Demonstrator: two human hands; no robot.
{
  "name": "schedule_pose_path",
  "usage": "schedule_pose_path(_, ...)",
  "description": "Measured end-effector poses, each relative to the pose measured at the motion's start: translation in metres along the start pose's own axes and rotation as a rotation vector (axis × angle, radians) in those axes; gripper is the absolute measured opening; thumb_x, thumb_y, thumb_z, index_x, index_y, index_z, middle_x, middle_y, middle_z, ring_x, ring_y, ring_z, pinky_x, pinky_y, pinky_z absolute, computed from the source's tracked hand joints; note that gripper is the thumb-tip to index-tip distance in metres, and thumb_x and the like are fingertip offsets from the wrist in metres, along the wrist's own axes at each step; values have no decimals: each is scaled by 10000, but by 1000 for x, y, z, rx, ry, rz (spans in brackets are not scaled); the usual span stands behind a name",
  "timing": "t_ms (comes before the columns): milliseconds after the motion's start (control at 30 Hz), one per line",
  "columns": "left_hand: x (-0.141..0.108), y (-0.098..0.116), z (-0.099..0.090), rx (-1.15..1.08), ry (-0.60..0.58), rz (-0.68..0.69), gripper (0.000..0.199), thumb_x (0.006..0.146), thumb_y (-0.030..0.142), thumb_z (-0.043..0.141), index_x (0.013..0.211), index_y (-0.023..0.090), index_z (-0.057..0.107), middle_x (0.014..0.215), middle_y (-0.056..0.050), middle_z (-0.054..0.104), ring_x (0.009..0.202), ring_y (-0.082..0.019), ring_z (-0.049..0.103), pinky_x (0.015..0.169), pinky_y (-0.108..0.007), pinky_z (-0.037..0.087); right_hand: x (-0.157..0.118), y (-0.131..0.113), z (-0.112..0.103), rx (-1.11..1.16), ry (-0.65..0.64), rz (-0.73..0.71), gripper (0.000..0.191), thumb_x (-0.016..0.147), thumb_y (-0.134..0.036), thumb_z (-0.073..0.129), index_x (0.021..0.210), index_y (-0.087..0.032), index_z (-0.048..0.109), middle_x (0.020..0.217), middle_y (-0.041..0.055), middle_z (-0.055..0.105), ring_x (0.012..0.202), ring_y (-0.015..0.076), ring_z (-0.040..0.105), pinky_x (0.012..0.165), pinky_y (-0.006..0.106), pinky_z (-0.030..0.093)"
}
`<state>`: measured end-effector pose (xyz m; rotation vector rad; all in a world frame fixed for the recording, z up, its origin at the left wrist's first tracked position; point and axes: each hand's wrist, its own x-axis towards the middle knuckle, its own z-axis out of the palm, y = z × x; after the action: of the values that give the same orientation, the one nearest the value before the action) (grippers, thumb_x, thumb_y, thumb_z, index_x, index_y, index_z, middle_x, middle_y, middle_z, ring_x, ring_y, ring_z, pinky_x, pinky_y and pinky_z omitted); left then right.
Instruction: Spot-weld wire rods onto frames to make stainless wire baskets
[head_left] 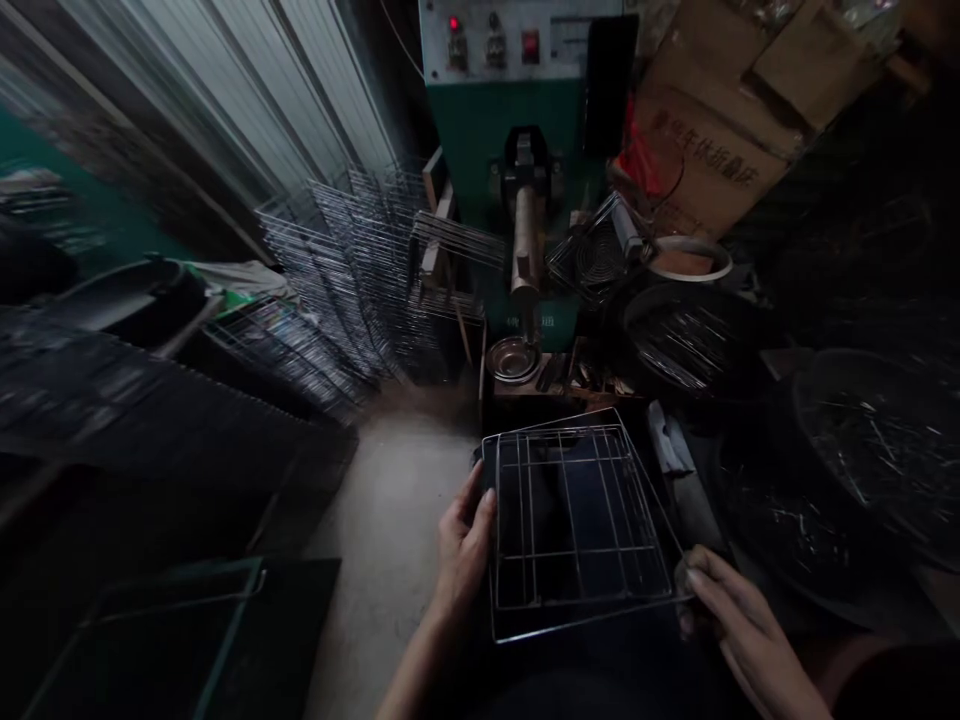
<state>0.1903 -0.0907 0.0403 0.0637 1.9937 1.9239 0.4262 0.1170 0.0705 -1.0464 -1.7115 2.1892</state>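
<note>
A rectangular wire rack (576, 550) with crossing bars lies over my lap, and a thin wire frame (577, 623) sits askew around it. My left hand (463, 545) grips the left side, thumb on top and fingers underneath. At the lower right corner, my right hand (726, 600) pinches the frame between thumb and fingers. Whether the rack and frame are joined, I cannot tell. Beyond them stands a green machine (469, 130) with a metal arm (526, 240) pointing toward me.
Stacked wire grids (345, 270) stand to the left of the machine. A small metal dish (513, 358) sits below its arm. On the right are dark basins of metal rods (686, 345) and small wire pieces (806, 530). Cardboard boxes (720, 120) stand behind.
</note>
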Motion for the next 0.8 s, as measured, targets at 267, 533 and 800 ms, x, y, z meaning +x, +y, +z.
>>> schedule_pose_path(267,26,-16,-1,85,-116,67,568,893,536,599,1356,208,602,1370,-76,640,1296,-270,574,1155,-423,398,69,13,1,-305,126,-211,484,901,-608,596,1196,-225,609,793,23,634,652,177,616,585,267,544)
schedule_pose_path(533,33,-38,-8,180,-160,48,645,894,581,561,1401,182,559,1424,-85,591,1355,-295,521,1190,-461,364,104,46,1,-452,92,-339,459,965,-522,517,1294,-218,615,1258,115,673,1141,287,653,954,383,545)
schedule_pose_path(800,32,-56,-15,334,-175,161,576,917,496,552,1392,170,566,1427,-108,586,1350,-297,527,1188,-469,376,96,47,4,-566,134,-416,398,994,-437,493,1319,-232,595,1281,99,662,1112,254,667,936,360,557)
